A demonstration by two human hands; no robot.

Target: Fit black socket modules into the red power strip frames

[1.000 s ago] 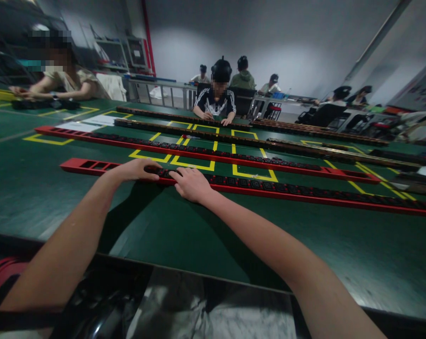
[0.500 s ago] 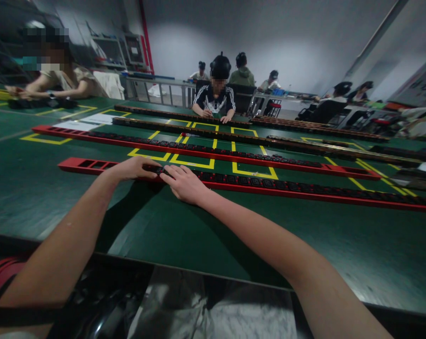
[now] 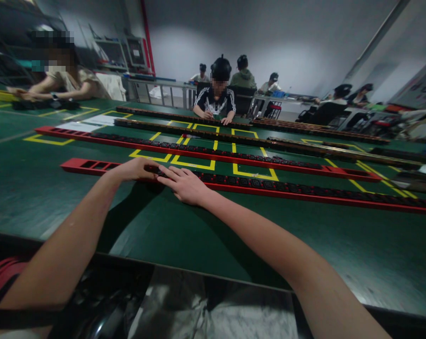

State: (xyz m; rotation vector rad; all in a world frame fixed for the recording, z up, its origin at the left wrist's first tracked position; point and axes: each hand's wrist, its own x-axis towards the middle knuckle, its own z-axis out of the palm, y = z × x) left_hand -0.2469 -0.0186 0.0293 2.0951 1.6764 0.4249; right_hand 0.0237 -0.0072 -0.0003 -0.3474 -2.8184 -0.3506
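- Leaning over the near red rail (image 3: 287,194), the person has both hands nearly meeting on it.
- Left hand (image 3: 137,169) is curled over the top; can't tell if it's pinching anything.
- Right hand (image 3: 186,184) is palm-down, fingers a bit spread.
- Rail lies lengthwise on the green worktop (image 3: 199,245), black square pieces (image 3: 255,182) lining it to the right, open slots (image 3: 93,164) at its left end.
- Second red rail (image 3: 213,154) sits just behind.
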